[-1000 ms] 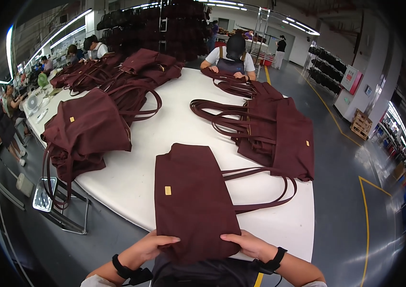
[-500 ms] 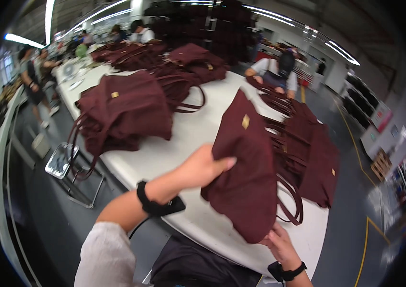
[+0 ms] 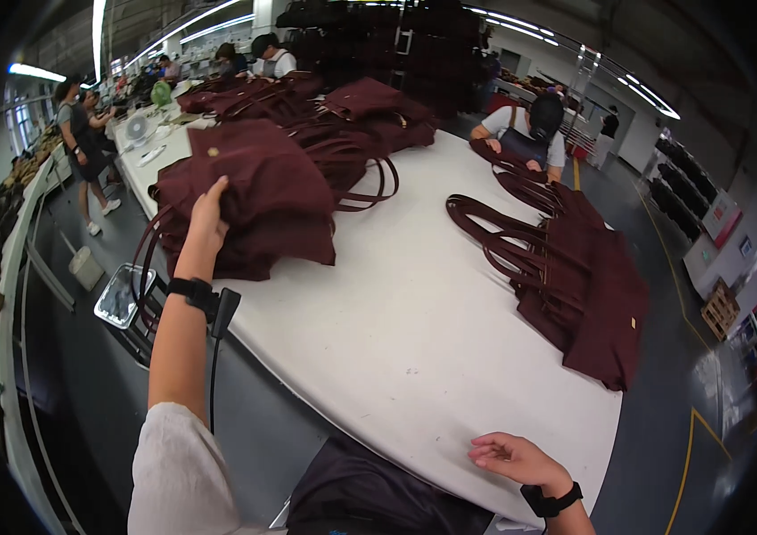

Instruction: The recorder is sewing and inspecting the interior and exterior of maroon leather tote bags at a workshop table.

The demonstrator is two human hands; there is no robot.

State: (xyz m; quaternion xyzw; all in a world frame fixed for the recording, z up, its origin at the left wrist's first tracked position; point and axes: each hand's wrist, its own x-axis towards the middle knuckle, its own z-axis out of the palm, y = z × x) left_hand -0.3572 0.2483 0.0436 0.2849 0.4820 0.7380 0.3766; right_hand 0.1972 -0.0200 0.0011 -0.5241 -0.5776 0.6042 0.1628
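Observation:
My left hand (image 3: 207,214) reaches to the left pile, its fingers closed on a maroon fabric bag (image 3: 267,174) with a small gold patch, lying over other bags whose straps hang past the table's edge. My right hand (image 3: 508,461) is open over the white table (image 3: 396,339) near its front edge, fingers slightly curled and nothing in them. On the table's right side lies a row of overlapping maroon bags (image 3: 592,303) with long looped straps stretched toward the middle.
A co-worker (image 3: 526,143) leans over bags at the far end. Other people (image 3: 84,147) stand along the left beside a small fan (image 3: 136,131). A metal stool (image 3: 117,299) is below the left edge. Black racks (image 3: 677,187) and a wooden pallet (image 3: 719,308) are at the right.
My left hand has carried the bag from the front middle onto the left pile. My right hand has let go and now hovers open by the front edge. The view has also shifted.

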